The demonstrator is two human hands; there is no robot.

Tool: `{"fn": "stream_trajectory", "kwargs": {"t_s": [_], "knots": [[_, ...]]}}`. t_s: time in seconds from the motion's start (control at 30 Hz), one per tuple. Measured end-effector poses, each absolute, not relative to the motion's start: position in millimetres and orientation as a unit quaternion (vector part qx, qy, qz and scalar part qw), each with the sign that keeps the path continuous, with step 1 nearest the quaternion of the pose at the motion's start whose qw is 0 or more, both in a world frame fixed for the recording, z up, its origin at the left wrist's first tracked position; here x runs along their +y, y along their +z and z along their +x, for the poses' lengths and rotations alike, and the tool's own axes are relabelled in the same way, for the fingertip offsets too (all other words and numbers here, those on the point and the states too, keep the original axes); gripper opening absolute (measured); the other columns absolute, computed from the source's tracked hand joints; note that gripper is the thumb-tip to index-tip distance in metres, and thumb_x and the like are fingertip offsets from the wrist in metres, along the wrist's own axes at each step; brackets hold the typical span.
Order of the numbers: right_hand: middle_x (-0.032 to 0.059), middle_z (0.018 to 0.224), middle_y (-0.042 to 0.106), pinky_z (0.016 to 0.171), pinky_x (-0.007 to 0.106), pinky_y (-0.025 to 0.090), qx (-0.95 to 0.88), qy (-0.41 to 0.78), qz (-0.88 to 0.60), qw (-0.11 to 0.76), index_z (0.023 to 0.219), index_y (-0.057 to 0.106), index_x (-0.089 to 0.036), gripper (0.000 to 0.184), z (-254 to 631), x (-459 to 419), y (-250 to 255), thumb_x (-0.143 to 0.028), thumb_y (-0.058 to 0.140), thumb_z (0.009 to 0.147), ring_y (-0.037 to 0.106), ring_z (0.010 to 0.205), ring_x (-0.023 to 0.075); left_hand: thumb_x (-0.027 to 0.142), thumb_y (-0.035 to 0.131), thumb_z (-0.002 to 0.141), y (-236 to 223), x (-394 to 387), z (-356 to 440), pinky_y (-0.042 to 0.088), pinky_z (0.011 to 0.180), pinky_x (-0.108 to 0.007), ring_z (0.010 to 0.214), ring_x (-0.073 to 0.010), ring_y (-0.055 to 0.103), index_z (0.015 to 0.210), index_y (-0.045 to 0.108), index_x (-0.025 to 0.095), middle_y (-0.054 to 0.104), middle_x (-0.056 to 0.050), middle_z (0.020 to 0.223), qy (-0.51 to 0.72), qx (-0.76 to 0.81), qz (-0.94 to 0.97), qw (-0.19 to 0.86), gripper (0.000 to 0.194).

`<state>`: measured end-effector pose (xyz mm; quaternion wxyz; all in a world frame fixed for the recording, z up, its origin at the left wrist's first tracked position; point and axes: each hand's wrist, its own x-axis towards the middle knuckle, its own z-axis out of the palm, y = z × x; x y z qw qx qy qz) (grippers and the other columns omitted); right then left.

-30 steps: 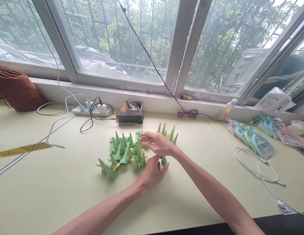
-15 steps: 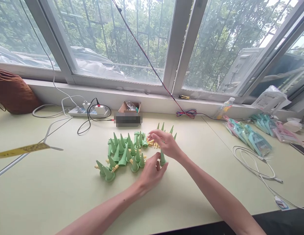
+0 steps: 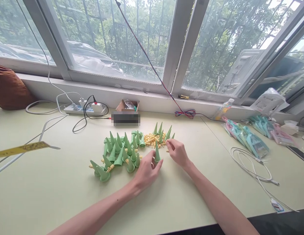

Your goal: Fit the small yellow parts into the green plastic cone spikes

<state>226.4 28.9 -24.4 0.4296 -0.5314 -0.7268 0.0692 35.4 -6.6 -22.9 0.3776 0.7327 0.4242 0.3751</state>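
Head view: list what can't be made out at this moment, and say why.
Green cone: part of its base, head view, hidden by the left hand.
Right hand: whether it pinches a small piece, head view, too small and covered by the hand itself.
Brown bag: its left side, head view, cut off by the picture's edge.
Dark object before the box: head view, blurred by pixel blocks.
Tag: its print, head view, too small.

Two hands (image 3: 147,169) are showing. Green cones (image 3: 112,155) are numbering over a dozen; yellow pegs (image 3: 152,141) are overlapping, uncountable. One bottle (image 3: 224,109) is sitting.
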Motion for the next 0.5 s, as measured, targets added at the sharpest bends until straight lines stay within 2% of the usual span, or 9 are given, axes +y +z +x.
{"fn": "stream_trajectory", "kwargs": {"t_s": [0.1,0.27,0.5], "knots": [[0.0046,0.078,0.068,0.061,0.026,0.043,-0.732,0.07,-0.561,0.381,0.09,0.065,-0.017,0.023,225.2,27.5,-20.9,-0.027,0.046,0.098,0.055,0.057,0.0143,0.041,0.053,0.093,-20.6,-7.8,35.2,0.045,0.054,-0.026,0.065,-0.0132,0.053,0.089,0.047,0.02,0.056,-0.002,0.084,0.384,0.431,0.724,0.378,0.022],[0.002,0.068,0.066,0.059,0.025,0.037,-0.726,0.062,-0.614,0.304,0.077,0.062,-0.019,0.026,226.5,23.6,-15.3,-0.025,0.047,0.097,0.056,0.058,0.015,0.04,0.053,0.093,-19.3,-9.6,36.4,0.046,0.056,-0.027,0.063,-0.0128,0.052,0.091,0.048,0.02,0.056,-0.001,0.082,0.388,0.436,0.72,0.376,0.022],[0.0013,0.069,0.069,0.058,0.024,0.033,-0.703,0.062,-0.66,0.257,0.072,0.057,-0.019,0.026,223.0,21.6,-14.2,-0.022,0.049,0.096,0.059,0.062,0.0148,0.042,0.053,0.093,-18.2,-5.4,35.0,0.045,0.055,-0.026,0.062,-0.0122,0.052,0.09,0.048,0.02,0.057,-0.001,0.083,0.402,0.435,0.717,0.367,0.023]]}}
